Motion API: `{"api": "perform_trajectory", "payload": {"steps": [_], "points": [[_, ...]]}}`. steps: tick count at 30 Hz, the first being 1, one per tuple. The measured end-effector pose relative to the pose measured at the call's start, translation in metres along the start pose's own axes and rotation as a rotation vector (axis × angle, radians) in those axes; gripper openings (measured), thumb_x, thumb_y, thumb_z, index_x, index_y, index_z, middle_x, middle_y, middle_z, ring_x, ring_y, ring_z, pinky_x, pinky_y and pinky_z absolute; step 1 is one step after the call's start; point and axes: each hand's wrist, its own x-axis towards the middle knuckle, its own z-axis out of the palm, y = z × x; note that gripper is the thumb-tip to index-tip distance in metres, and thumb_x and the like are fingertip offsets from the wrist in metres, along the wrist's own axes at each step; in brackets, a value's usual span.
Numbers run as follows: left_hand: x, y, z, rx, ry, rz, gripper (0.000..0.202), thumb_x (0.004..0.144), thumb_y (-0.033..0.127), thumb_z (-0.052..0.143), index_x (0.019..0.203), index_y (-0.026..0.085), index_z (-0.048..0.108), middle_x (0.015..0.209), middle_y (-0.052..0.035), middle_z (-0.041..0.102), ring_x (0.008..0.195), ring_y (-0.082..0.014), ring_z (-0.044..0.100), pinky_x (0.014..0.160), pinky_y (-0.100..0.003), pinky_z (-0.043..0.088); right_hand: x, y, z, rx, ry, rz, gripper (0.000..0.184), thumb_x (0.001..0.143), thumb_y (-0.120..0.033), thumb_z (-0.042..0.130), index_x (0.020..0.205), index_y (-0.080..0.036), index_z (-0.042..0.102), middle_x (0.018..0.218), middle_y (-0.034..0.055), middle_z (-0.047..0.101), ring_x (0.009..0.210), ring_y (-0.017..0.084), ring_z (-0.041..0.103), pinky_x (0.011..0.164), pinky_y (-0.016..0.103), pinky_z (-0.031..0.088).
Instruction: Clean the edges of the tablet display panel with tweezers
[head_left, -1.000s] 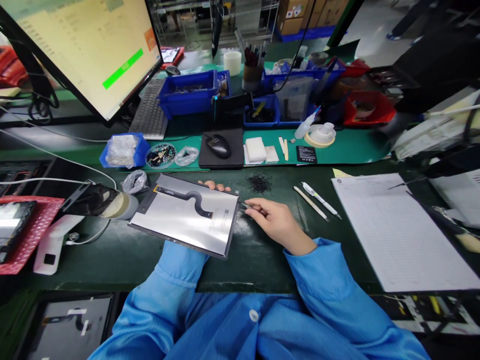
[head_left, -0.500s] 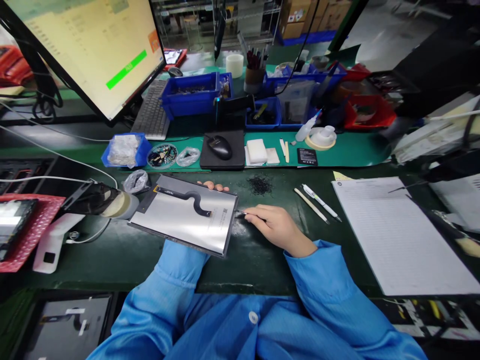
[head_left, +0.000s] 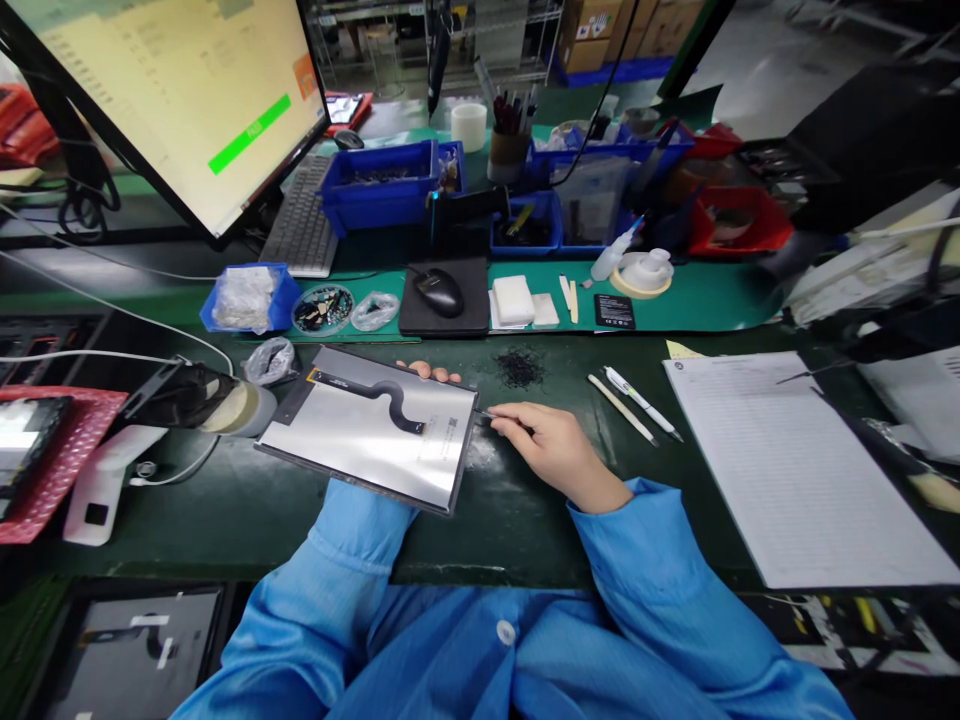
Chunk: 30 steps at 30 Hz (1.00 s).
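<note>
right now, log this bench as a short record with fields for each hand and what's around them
left hand: under the display panel, fingertips showing past its far edge, holding it
right hand: pinching a thin tool, tip at the panel's right edge
panel: silver back up, black flex cable on it
nearby: black debris pile, white pen, paper sheet, mouse

The right hand [head_left: 553,448] has moved slightly up along the right edge of the panel [head_left: 375,430] since half a second ago. The thin tool [head_left: 491,414] it pinches, probably tweezers, again points near the upper corner.
</note>
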Motion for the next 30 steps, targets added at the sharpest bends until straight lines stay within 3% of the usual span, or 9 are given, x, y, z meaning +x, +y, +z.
{"api": "perform_trajectory", "payload": {"steps": [3,11,19,25,30], "points": [[-0.001,0.001,-0.001,-0.019,-0.004,-0.008,0.022,0.100,0.040,0.054,0.090,0.024,0.065,0.090,-0.0018,0.061,0.085,-0.0202,0.064,0.093,-0.043,0.056,0.000,-0.001,0.001,0.021,-0.006,0.031,0.019,0.096,-0.032,0.070,0.108,-0.026,0.084,0.096,0.0070,0.085,0.083,0.028,0.080,0.080,0.040,0.067],[-0.004,0.003,0.003,-0.009,-0.012,-0.022,0.026,0.103,0.041,0.052,0.091,0.022,0.065,0.092,-0.0023,0.062,0.087,-0.0200,0.064,0.096,-0.042,0.055,0.000,0.001,-0.001,-0.056,-0.052,-0.078,0.025,0.104,-0.028,0.059,0.106,-0.025,0.084,0.099,0.0062,0.086,0.089,0.025,0.081,0.083,0.036,0.064],[0.004,0.001,-0.010,-0.010,-0.015,0.015,0.031,0.105,0.047,0.041,0.094,0.025,0.061,0.091,-0.0018,0.061,0.086,-0.0200,0.063,0.097,-0.044,0.054,-0.005,0.004,0.003,-0.028,-0.063,-0.169,0.021,0.101,-0.029,0.067,0.111,-0.025,0.085,0.104,0.0077,0.087,0.089,0.026,0.082,0.082,0.035,0.066],[0.004,0.000,-0.011,-0.021,-0.023,0.012,0.025,0.101,0.047,0.048,0.095,0.026,0.060,0.092,-0.0018,0.061,0.087,-0.0202,0.063,0.096,-0.044,0.054,-0.001,0.005,0.001,-0.096,-0.059,-0.120,0.029,0.106,-0.028,0.058,0.117,-0.023,0.085,0.100,0.0078,0.086,0.089,0.026,0.082,0.083,0.035,0.066],[0.004,0.002,-0.009,0.011,-0.053,-0.014,0.025,0.099,0.046,0.054,0.091,0.024,0.062,0.090,-0.0022,0.061,0.088,-0.0202,0.064,0.097,-0.043,0.054,-0.002,0.005,0.004,-0.017,0.044,-0.049,0.021,0.099,-0.030,0.071,0.111,-0.021,0.085,0.100,0.0070,0.087,0.085,0.023,0.082,0.081,0.032,0.066]]}}
